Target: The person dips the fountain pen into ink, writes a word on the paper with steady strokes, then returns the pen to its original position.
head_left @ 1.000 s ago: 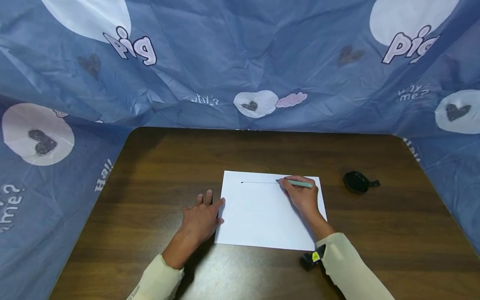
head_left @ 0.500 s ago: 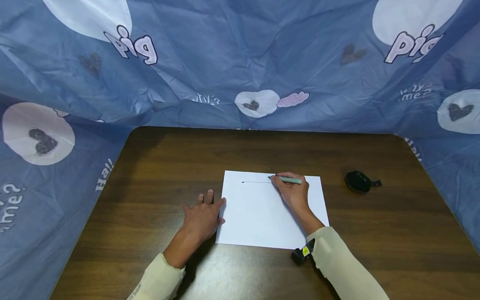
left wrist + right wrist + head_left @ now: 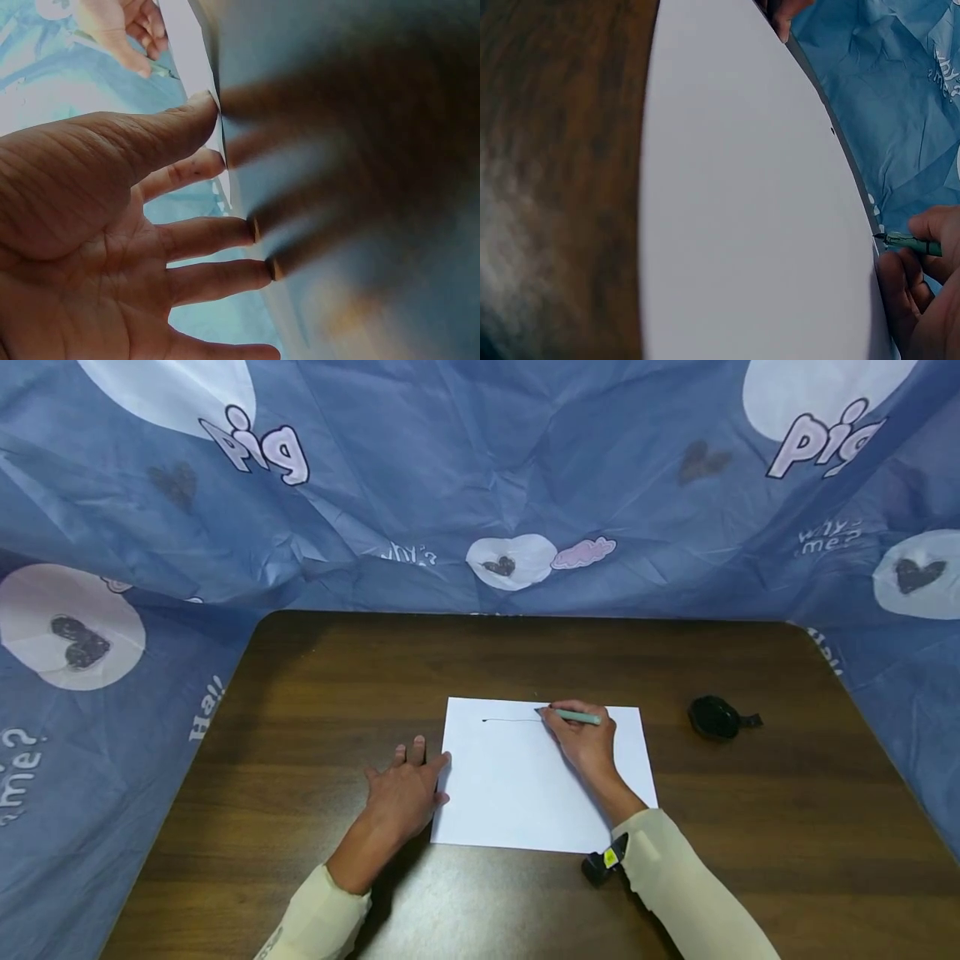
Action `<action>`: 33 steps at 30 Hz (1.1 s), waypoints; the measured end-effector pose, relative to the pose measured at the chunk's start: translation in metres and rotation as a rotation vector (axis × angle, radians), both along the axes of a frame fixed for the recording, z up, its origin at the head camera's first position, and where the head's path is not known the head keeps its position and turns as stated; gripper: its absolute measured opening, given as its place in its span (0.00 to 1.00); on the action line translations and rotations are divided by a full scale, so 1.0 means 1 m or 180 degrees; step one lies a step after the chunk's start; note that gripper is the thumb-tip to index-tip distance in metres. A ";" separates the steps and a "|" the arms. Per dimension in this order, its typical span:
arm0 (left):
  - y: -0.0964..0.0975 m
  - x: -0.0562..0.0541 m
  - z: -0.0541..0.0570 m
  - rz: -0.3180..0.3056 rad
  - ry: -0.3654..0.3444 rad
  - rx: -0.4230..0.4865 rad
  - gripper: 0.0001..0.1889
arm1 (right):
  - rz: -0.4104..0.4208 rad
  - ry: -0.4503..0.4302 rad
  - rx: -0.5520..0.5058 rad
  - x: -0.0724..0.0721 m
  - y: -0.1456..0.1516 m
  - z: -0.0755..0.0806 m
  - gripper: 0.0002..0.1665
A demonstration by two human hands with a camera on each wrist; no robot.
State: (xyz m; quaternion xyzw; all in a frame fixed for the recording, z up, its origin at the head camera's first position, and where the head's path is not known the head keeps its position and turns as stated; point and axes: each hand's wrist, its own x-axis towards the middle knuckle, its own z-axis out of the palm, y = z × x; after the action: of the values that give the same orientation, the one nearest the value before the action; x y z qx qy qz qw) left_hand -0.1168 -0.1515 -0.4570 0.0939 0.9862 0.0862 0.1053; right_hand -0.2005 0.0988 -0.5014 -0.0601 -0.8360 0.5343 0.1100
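A white sheet of paper point(image 3: 502, 785) lies on the brown table, with a thin dark line point(image 3: 510, 720) near its far edge that starts in a small dot at the left. Between thumb and fingers, my right hand point(image 3: 588, 739) pinches a light green fountain pen point(image 3: 576, 716). The pen's dark nib point(image 3: 878, 236) is close to the paper's far edge; whether it touches is hard to tell. My left hand point(image 3: 403, 797) has its fingers spread, with the thumb and index fingertip on the paper's left edge and the other fingers on the table.
To the right of the paper sits a small black dish-like object with a short handle point(image 3: 716, 718). A black wrist camera point(image 3: 600, 866) is strapped at my right sleeve. Blue printed cloth point(image 3: 420, 468) hangs behind and beside the table point(image 3: 337, 677).
My right hand has moved left and slightly away with the pen over the paper, then stayed nearly still during the last half second. My left hand keeps its place.
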 end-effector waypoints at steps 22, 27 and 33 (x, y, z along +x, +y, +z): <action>0.000 -0.002 0.000 0.0002 0.0014 -0.0006 0.28 | 0.0027 -0.0034 -0.0032 -0.002 -0.001 0.002 0.10; 0.000 -0.004 0.002 0.0001 0.0028 -0.0006 0.28 | 0.0029 0.0015 -0.0008 -0.003 -0.001 0.004 0.10; 0.001 0.000 0.001 -0.0005 -0.0009 -0.0093 0.28 | 0.0081 0.0042 0.0004 0.004 0.002 0.000 0.10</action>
State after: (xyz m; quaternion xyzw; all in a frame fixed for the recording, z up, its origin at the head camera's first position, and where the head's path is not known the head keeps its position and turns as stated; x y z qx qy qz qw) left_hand -0.1170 -0.1504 -0.4560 0.0931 0.9872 0.0718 0.1082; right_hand -0.1968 0.1007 -0.5012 -0.0458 -0.8362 0.5355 0.1087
